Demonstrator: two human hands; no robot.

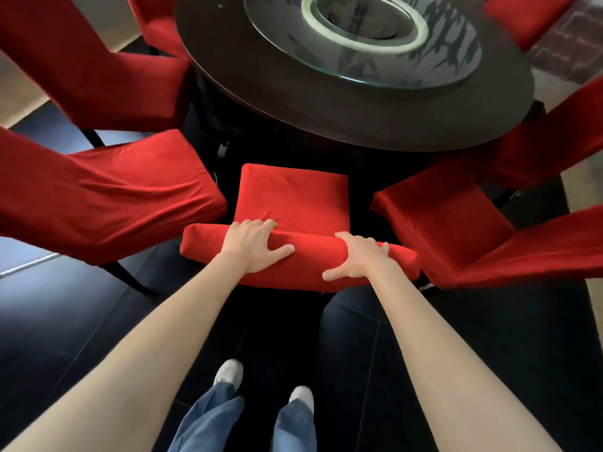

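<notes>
**A:** Starting nearest: where does the person stand?

**B:** Two white shoes (230,371) are on the dark floor (81,321), squarely behind the chair (310,265). I'd say that stance lets both arms reach forward evenly.

**A:** And the hands?

**B:** The left hand (254,246) grips the top of the red backrest with its fingers (257,225) curled over the far edge and the thumb on the near face. The right hand (359,256) clasps it the same way a little to the right, thumb spread low. They hold either side of the middle, probably so the chair slides straight and doesn't swing.

**A:** Why would that matter?

**B:** The gap is tight. The left neighbour chair (124,197) and the right neighbour chair (440,223) sit close on both sides, and a twist would catch their covers.

**A:** Where is the chair relative to the table?

**B:** Its seat (293,190) points at the round dark table (359,125), with the far edge near the rim. I can't tell whether it reaches under. Farther off, a glass turntable (450,60) lies on the tabletop.
</notes>
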